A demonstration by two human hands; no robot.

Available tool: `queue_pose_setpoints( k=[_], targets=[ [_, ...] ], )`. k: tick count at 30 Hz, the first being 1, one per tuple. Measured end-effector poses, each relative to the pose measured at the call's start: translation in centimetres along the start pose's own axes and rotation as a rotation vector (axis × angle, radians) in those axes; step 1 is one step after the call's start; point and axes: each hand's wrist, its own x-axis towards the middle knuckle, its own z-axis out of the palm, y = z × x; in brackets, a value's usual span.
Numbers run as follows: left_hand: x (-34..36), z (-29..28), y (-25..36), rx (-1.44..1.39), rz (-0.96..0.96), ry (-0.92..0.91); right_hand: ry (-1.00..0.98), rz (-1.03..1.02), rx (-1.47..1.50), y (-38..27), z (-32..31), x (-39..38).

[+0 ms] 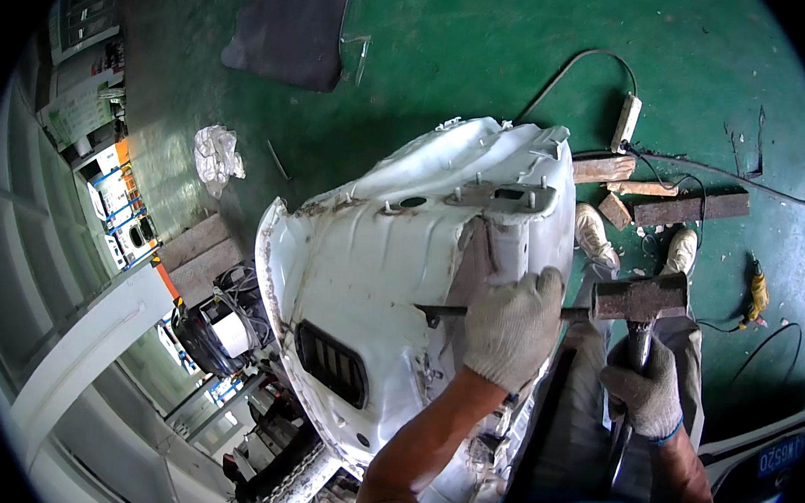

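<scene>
A large white car body panel [364, 258], bent and torn along its edges, lies in front of me. My left hand [513, 325], in a knitted work glove, is closed around a dark metal bar like a chisel [445, 311]. Its far tip rests at the panel's surface, as far as I can see; the other end sticks out to the right of my fist. My right hand [645, 389], also gloved, grips the shaft of a hammer [641, 298]. The hammer's heavy, rusty head is right by the bar's end; whether they touch I cannot tell.
Wood blocks [692, 207] and a white power strip [626, 123] with cables lie beyond my shoes [594, 236]. A yellow power tool [756, 295] is at the right on the green floor [438, 37]. A dark mat [288, 25] and crumpled plastic [218, 158] lie far left.
</scene>
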Motion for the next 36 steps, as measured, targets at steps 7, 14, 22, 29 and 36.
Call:
queue_pose_setpoints(
  k=[7,14,22,29,36],
  targets=[
    [-0.6,0.1,-0.5,-0.026,-0.005,0.027,0.366,-0.232,0.288,-1.8,-3.8,-0.5],
    [0.0,-0.4,-0.2,-0.04,-0.023,-0.016,-0.037,-0.066,-0.051,-1.4,1.2,-0.8],
    [-1.1,-2.0,-0.7,-0.094,0.047,0.079,0.246,-0.028,0.014,-2.6,-2.9,0.1],
    [-0.7,-1.7,-2.0,-0.361,-0.095,0.118,0.423,0.076,0.151,-4.8,-4.1,-3.6],
    [5.4,-2.2,-3.7,-0.287,-0.317,0.208,0.358,-0.009,0.131,-9.6,-1.0,-2.1]
  ],
)
